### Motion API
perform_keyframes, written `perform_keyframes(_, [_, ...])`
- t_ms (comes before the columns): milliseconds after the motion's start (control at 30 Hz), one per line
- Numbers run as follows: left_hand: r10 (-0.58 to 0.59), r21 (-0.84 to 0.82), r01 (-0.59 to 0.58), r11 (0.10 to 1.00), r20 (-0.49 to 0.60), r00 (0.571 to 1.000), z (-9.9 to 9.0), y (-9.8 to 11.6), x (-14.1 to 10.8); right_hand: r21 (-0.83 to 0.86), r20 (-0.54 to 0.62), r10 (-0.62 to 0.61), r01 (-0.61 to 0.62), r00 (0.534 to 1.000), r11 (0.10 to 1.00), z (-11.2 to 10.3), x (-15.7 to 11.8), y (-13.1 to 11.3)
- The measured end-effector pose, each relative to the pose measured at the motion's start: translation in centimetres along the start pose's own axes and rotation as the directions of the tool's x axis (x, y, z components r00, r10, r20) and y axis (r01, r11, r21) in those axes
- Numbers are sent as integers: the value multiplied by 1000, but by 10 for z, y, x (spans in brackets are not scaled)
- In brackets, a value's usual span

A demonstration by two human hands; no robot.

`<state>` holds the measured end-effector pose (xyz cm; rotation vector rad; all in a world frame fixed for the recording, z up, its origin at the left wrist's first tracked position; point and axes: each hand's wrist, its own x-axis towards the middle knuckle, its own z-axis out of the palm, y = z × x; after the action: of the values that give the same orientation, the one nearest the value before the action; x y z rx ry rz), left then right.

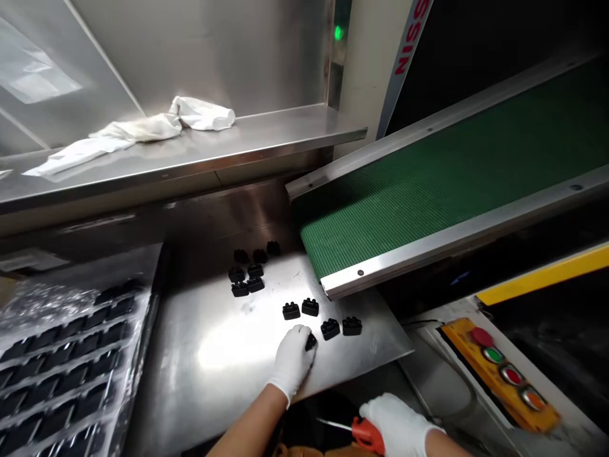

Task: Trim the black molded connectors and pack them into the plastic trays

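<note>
My left hand [294,358], in a white glove, is closed around a small black plastic part [311,342] above the steel table [228,393]. Only the part's right end shows past the fingers. Close by stand similar black parts with knobs on top: a pair [301,309] just beyond the hand and another pair [341,327] to its right. My right hand [397,422], also gloved, grips a tool with a red handle [367,436] near the table's front edge. A thin metal shaft [334,424] points left from it; the tool's exact kind is unclear.
Several more black parts [247,273] cluster farther back. At left lies a clear plastic tray [107,406] with rows of black pieces. A green conveyor belt [404,190] slopes over the table's right side. Right front sits a yellow button box [499,374]. White cloths [143,129] lie on the shelf.
</note>
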<state>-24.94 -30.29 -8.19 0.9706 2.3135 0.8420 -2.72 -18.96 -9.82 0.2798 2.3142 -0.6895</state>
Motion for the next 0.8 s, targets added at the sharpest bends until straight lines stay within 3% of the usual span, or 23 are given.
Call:
perform_keyframes(133, [-113,-164,101,981,-61,992,-2,0,-50,-13,-49,-76,75,996,997,4,-11,15])
perform_keyframes(200, [-246,-351,233,907,8,969,2,-2,-84,19,-64,-106,107,992,994,1,-17,20])
perform_keyframes(300, [-452,-534,510,675,247,857,22,-6,-130,16,-18,-114,114,993,993,-5,-25,21])
perform_keyframes(367, [-521,-603,600,526,330,788,43,-10,-150,-20,38,-111,112,993,994,-8,-27,17])
perform_keyframes(467, [-578,-698,618,361,352,736,75,-20,-160,-64,122,-122,130,985,989,-7,-29,11])
perform_keyframes(567, [-630,-747,614,257,352,692,97,-34,-158,-90,170,-114,131,979,987,-5,-29,9])
perform_keyframes(800, [-709,-826,563,26,382,593,103,-64,-174,-119,189,-73,97,979,988,-5,-30,10])
